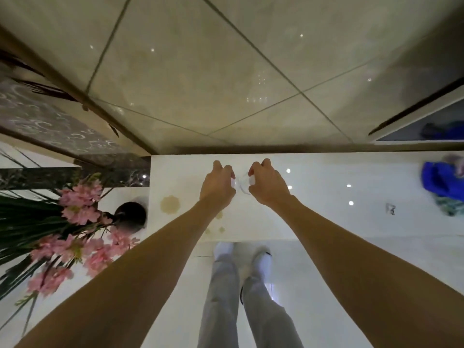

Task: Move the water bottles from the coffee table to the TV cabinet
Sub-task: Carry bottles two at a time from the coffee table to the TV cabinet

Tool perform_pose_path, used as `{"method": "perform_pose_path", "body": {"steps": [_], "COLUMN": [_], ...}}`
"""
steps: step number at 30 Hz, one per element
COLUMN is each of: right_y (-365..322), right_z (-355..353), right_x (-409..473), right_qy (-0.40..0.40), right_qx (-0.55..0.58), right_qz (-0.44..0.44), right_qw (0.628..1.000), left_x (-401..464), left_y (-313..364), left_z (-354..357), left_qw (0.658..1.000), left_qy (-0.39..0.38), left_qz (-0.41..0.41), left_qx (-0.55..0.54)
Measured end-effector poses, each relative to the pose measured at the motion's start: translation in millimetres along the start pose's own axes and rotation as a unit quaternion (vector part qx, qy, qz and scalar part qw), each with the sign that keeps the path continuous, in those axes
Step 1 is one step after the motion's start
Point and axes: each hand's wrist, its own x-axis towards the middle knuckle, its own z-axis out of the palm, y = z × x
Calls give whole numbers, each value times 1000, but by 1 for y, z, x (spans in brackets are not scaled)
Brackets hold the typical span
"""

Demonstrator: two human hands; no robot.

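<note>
I look straight down at a glossy white cabinet top set against a tiled wall. My left hand and my right hand reach out side by side over its back part, fingers curled downward. Each hand grips a clear plastic water bottle seen from above: a white cap shows under my left fingers and another white cap under my right. The bottles' bodies are mostly hidden by my hands; a transparent rim shows between them. Whether the bottles rest on the surface I cannot tell.
A dark vase with pink flowers stands left of the cabinet. Yellowish stains mark the top near my left wrist. A blue cloth lies at the right end, a small metal object beside it. My feet stand at the front edge.
</note>
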Motion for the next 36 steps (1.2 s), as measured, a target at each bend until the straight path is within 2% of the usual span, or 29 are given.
{"method": "perform_pose_path", "body": {"steps": [10, 13, 16, 19, 24, 28, 36], "right_y": [1, 0, -1, -6, -11, -4, 41], "right_z": [9, 6, -3, -22, -74, -124, -190], "right_x": [35, 35, 31, 21, -8, -51, -177], "right_qy": [-2, -9, -23, -30, 34, 85, 200], "right_qx": [13, 9, -12, -1, 40, 67, 135], "right_qz": [6, 12, 16, 23, 48, 105, 239], "right_qw": [1000, 1000, 1000, 999, 997, 989, 941], "left_x": [49, 52, 48, 46, 41, 19, -78], "left_y": [-8, -6, -3, 4, 35, 87, 198], "left_z": [7, 7, 2, -20, -85, -123, -135], "left_qw": [1000, 999, 992, 989, 986, 971, 894], "left_qy": [-19, -31, -52, -42, -34, -64, -119], "left_qz": [16, 23, 64, 87, 153, 225, 417], "left_qx": [3, 36, 94, 111, 53, 56, 111]}}
